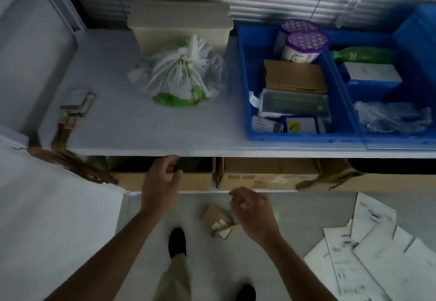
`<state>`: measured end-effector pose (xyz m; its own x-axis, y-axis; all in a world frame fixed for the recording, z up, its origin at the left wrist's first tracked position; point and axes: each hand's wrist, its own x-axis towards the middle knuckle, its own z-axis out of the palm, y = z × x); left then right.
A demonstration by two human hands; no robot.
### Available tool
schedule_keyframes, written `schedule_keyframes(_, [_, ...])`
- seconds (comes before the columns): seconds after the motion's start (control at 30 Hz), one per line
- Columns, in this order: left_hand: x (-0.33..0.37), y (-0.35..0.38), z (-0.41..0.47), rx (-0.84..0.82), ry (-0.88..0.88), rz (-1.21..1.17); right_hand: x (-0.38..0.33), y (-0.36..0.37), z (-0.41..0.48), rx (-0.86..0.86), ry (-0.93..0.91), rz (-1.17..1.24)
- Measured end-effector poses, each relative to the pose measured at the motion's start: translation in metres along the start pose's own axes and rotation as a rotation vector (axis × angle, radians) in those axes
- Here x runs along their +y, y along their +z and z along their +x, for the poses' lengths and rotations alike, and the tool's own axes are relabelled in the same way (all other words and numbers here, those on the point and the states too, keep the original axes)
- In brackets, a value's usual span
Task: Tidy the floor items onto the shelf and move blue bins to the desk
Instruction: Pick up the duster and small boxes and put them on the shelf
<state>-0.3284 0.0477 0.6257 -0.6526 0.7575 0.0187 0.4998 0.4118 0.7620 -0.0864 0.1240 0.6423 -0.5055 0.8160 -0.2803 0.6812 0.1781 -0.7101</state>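
A white shelf top [132, 121] carries a tied white and green plastic bag [181, 76] and a cream lidded box [179, 24] behind it. To the right stand two blue bins: one [245, 83] with purple-lidded tubs and small boxes, another [405, 135] with a green bottle and clear wrap. My left hand [162, 182] hovers just below the shelf's front edge, fingers loosely apart, holding nothing. My right hand [252, 211] is lower, fingers curled, over the floor. A small cardboard box [215, 218] lies on the floor beside it. Loose papers [368, 248] lie on the floor at the right.
Cardboard boxes [266, 175] fill the lower shelf under the top. A small box [77, 102] and torn cardboard sit at the shelf's left end. A white surface [47, 206] stands at the left. Window blinds hang behind. My feet are on the floor below.
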Motion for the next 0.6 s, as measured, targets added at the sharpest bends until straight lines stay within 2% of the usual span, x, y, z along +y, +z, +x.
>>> schedule_keyframes(0.17, [-0.068, 0.101, -0.116, -0.587, -0.429, 0.205, 0.166, 0.039, -0.07, -0.448, 0.402, -0.153])
schedule_keyframes(0.23, [-0.093, 0.136, -0.141, -0.707, -0.547, 0.253, 0.217, 0.053, -0.079, -0.532, 0.509, -0.189])
schedule_keyframes(0.33, [-0.137, 0.202, -0.157, -0.79, -0.676, 0.261, 0.296, 0.083, -0.069, -0.551, 0.582, -0.209])
schedule_keyframes(0.4, [-0.171, 0.251, -0.153, -0.801, -0.662, 0.266, 0.345, 0.11, -0.045, -0.528, 0.577, -0.246])
schedule_keyframes(0.6, [-0.298, 0.419, -0.117, -0.813, -0.402, 0.38, 0.505, 0.226, 0.071, -0.365, 0.37, -0.432])
